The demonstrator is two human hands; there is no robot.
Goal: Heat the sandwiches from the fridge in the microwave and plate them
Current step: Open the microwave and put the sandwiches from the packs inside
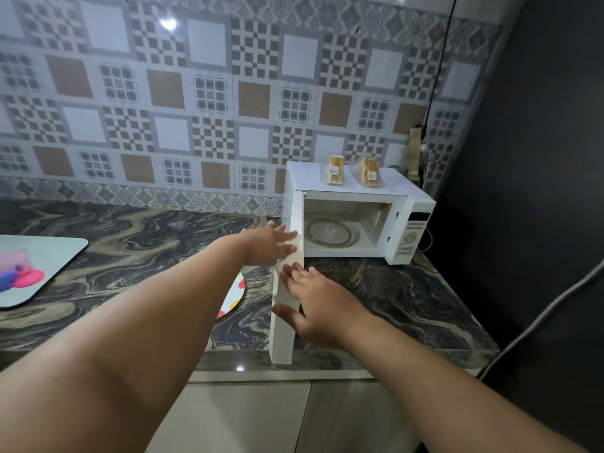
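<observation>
Sandwiches well beyond fingers.

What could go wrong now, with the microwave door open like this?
The open door juts past the counter edge, so a body could bump it. The two wrapped sandwiches stand upright on the microwave; a jolt from either hand might topple them.

White microwave, marbled countertop
</observation>
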